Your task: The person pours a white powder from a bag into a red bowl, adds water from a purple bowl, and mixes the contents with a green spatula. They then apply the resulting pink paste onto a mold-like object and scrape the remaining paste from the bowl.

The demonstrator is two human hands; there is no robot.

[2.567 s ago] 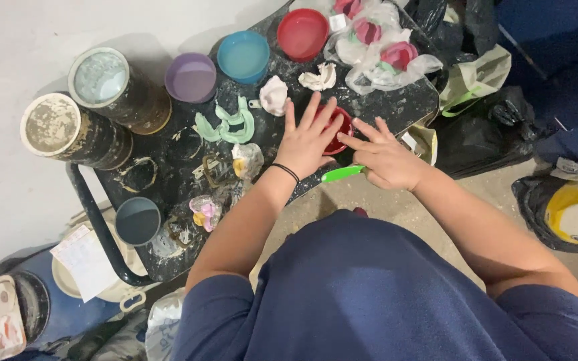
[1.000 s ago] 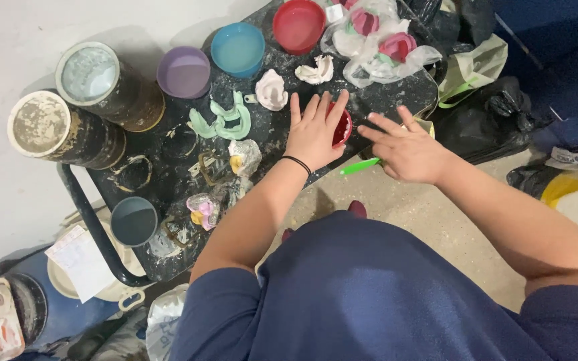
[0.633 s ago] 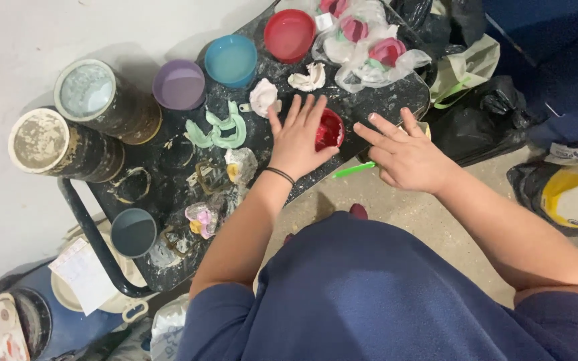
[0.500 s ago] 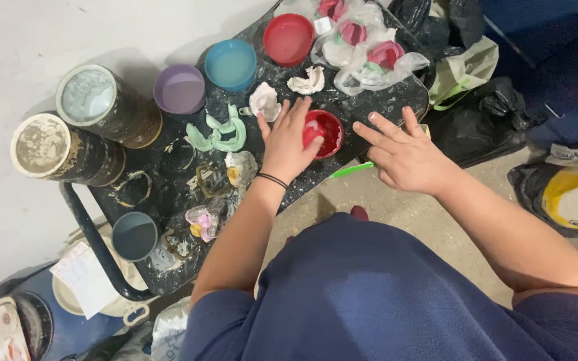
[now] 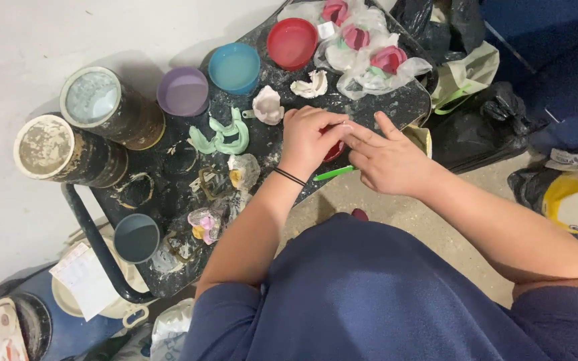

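Curling into a loose fist, the left hand (image 5: 309,137) now covers the red bowl (image 5: 334,152) it earlier lay flat on. Only a sliver of the bowl shows at its five o'clock; whether it grips the bowl, I cannot tell. The right hand (image 5: 389,160), fingers spread and empty, touches the left at three o'clock.

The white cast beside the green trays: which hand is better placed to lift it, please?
Probably left: the left hand lies just beside the white cast; the right hand is farther away.

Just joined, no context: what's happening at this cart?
A person leans over a spattered black cart. The left hand covers a red bowl; the right hand meets it there, fingers touching. A green stick lies just below. Coloured bowls, green trays and white casts sit around them.
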